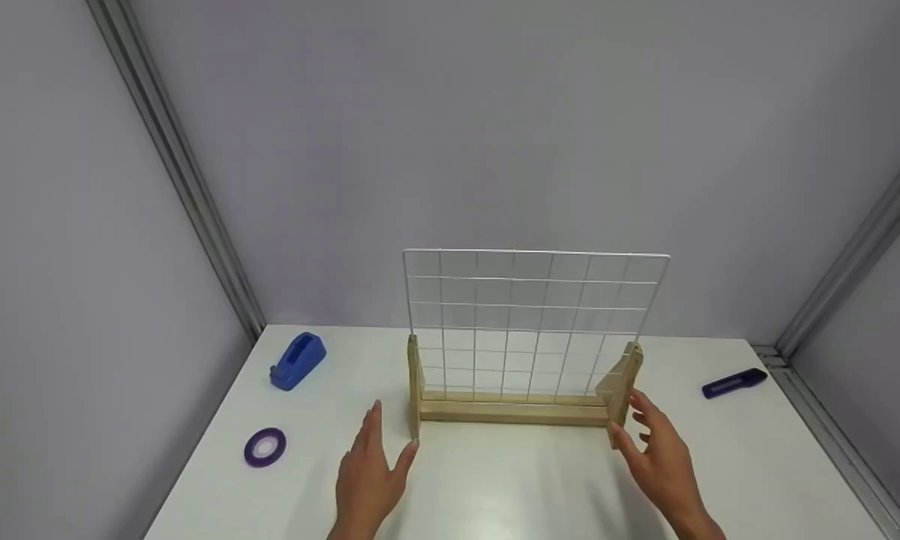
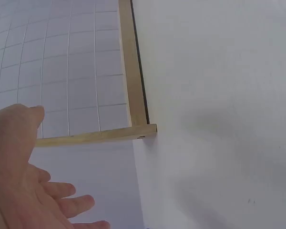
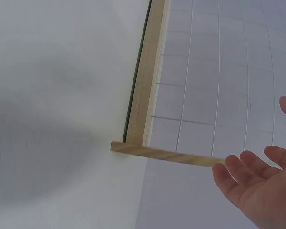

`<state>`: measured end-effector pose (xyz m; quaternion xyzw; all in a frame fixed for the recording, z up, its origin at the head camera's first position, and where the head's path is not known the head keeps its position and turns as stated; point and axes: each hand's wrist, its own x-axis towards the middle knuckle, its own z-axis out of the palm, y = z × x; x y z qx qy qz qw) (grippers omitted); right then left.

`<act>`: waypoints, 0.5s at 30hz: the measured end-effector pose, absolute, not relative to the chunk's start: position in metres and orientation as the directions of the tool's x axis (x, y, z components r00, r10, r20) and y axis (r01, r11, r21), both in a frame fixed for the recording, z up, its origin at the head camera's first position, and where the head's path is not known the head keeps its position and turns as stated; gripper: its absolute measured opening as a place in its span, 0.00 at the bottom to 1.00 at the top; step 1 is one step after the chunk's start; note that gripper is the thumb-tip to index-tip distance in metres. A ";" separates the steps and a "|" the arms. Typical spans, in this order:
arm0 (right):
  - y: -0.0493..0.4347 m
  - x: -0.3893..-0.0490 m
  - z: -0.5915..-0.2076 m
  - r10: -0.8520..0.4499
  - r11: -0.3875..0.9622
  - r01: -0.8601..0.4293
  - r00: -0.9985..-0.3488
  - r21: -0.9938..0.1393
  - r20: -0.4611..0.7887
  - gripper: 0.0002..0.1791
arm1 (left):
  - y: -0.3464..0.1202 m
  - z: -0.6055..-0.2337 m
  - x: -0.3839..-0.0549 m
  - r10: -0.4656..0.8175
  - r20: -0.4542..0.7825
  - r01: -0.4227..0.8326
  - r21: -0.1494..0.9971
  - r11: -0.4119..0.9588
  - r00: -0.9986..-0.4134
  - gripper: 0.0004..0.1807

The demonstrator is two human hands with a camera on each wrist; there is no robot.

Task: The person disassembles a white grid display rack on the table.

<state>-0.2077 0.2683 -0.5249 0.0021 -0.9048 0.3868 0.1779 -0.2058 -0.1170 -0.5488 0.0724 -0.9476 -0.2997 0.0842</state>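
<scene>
A white wire grid (image 1: 529, 306) stands upright in a wooden stand. The stand has a long base bar (image 1: 514, 413), a left side piece (image 1: 415, 382) and a right side piece (image 1: 627, 375). Beside the left piece is my left hand (image 1: 369, 478), fingers straight and thumb spread, with its thumb tip at that piece's lower front end. My right hand (image 1: 660, 457) is at the right piece, thumb in front and fingers loosely bent on the outer side. In the right wrist view, these fingertips lie right at the wooden edge (image 3: 174, 156), not wrapped round it.
On the left of the white table (image 1: 495, 480) are a blue tape dispenser (image 1: 298, 361) and a purple tape roll (image 1: 252, 454). A dark utility knife (image 1: 733, 383) lies at the right. Grey walls (image 1: 495, 135) with metal corner posts enclose the table.
</scene>
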 end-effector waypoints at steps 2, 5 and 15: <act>0.261 -0.212 -0.528 0.141 0.673 -0.139 -0.940 -0.726 0.311 0.37 | -0.116 -0.549 -0.209 -0.209 0.115 -0.094 0.621 0.778 -0.971 0.48; 0.249 -0.217 -0.531 0.148 0.636 -0.125 -0.949 -0.762 0.280 0.36 | -0.113 -0.548 -0.213 -0.228 0.120 -0.093 0.664 0.742 -0.966 0.47; 0.218 -0.234 -0.538 0.172 0.545 -0.096 -0.960 -0.833 0.223 0.37 | -0.099 -0.551 -0.230 -0.220 0.175 -0.023 0.731 0.682 -0.960 0.43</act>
